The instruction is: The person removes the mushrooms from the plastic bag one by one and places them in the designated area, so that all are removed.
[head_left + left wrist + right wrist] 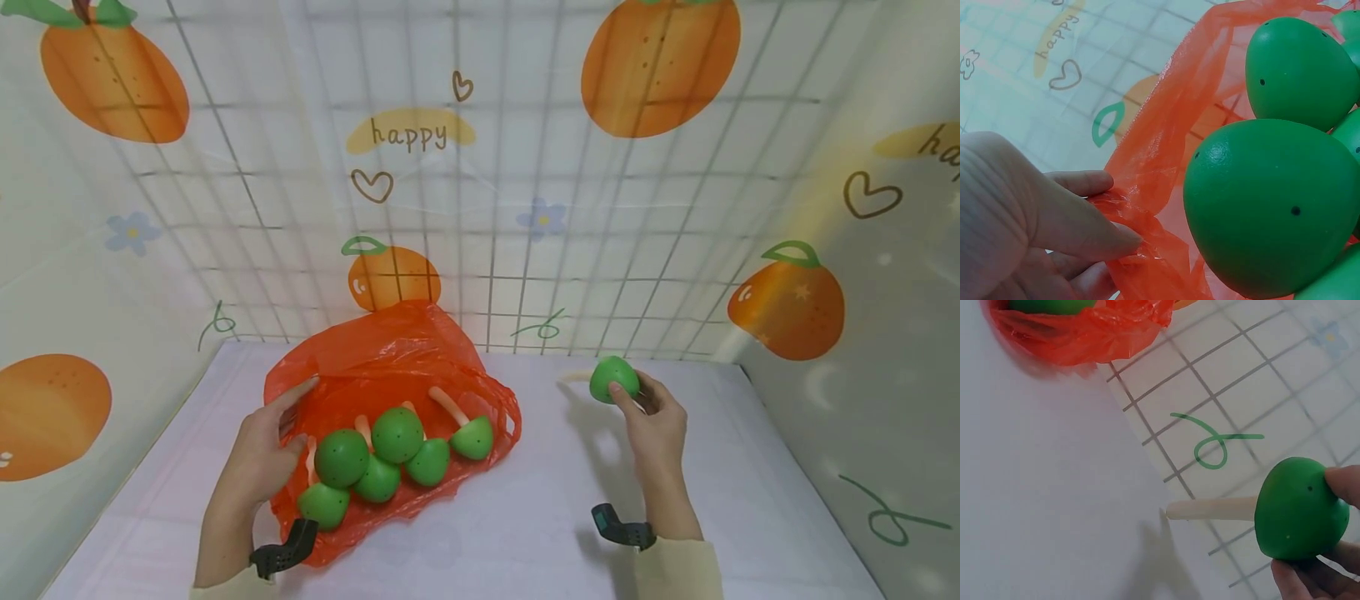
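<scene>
A red plastic bag (390, 346) lies spread on the white table. Several green, black-dotted domed heads on pale sticks, maraca-like (343, 458), rest on it in a cluster. The bag's left edge is pinched between the thumb and fingers of my left hand (264, 450); the left wrist view shows the crumpled film (1147, 256) at the thumb tip. Over the table to the right, my right hand (654, 425) grips another green-headed stick (1300, 509) by its rounded head. Its pale stick (1213, 509) points left, away from the fingers.
Behind the table (525, 517) stands a wire grid covered by a translucent sheet (502, 150) printed with oranges and hearts. Similar sheeting (907, 333) closes off both sides. Dark straps with small devices (281, 550) sit on the wrists.
</scene>
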